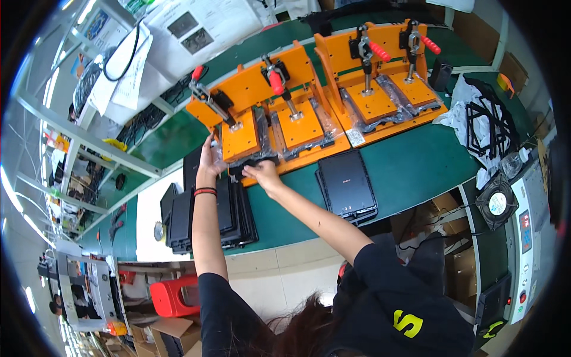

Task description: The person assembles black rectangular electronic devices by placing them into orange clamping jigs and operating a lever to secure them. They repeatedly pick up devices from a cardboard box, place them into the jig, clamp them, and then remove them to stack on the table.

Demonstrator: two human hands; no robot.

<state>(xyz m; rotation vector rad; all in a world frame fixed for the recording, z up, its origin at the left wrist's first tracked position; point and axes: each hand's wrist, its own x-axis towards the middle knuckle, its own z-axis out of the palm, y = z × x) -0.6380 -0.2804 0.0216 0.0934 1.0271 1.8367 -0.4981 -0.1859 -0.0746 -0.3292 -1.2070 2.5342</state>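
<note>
At the leftmost station of an orange clamping fixture [300, 128], both my hands are at work. My left hand [211, 157] lies along the left side of the orange pressure plate [241, 141], fingers stretched upward; whether it touches the part beneath is hidden. My right hand [264, 175] reaches in at the front, thumb and fingers closed on the edge of a black panel [253, 165]. Most of that panel is covered by the plate. Clear plastic film [263, 131] shows beside the plate. Above it, a toggle clamp [211, 104] with a red handle is attached.
Stacked black covers [223, 211] stand left of my forearms. A black tablet-like housing [347, 183] lies right of my right arm. A second orange fixture [380, 89] adjoins on the right. Black frames [488, 128] on white wrap, a fan [496, 204] and a red stool [169, 296] are around.
</note>
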